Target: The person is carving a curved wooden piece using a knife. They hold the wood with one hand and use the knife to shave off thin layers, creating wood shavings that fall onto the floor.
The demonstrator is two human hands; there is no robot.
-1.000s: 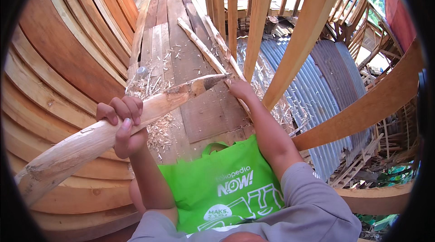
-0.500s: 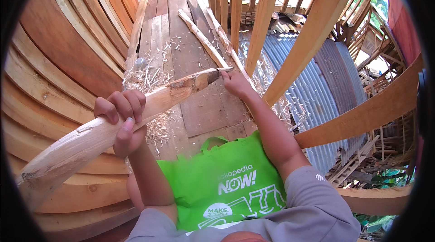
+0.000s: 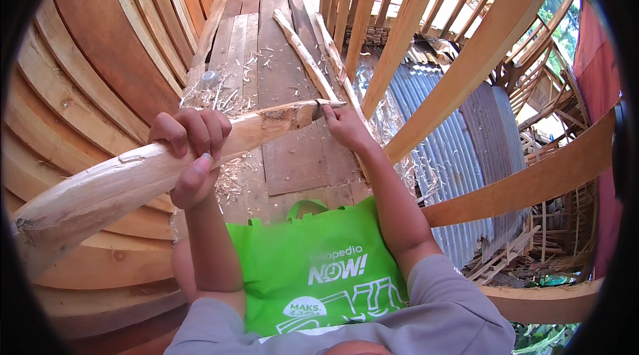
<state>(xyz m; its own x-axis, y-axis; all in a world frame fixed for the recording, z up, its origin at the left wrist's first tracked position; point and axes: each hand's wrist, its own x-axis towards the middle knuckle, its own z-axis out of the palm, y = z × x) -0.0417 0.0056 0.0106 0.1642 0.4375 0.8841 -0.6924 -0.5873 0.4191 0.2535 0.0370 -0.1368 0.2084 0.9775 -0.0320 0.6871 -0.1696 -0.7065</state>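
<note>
A long, pale, peeled wooden pole (image 3: 116,178) slants across in front of me, its thick end at lower left and its narrower end toward the middle. My left hand (image 3: 193,149) is closed round the pole's thick part, thumb on the near side. At the far narrow end, my right hand (image 3: 346,127) is closed on a knife, its short dark blade (image 3: 318,111) against the wood. The knife's handle is mostly hidden inside the fist. Rough brownish patches mark the wood beside the blade. A green bag (image 3: 313,262) with white print covers my lap.
Curled wood shavings (image 3: 233,178) litter the plank floor (image 3: 293,162). A clear plastic cup or bottle (image 3: 210,79) stands among them. Two peeled poles (image 3: 303,52) lie ahead. Stacked boards (image 3: 100,42) line the left; wooden uprights (image 3: 406,42) stand right, above corrugated metal sheets (image 3: 446,142).
My left hand and the pole appear slightly further right and higher at the grip. The right hand stays by the narrow end, where the dark patch beside the blade now looks smaller.
</note>
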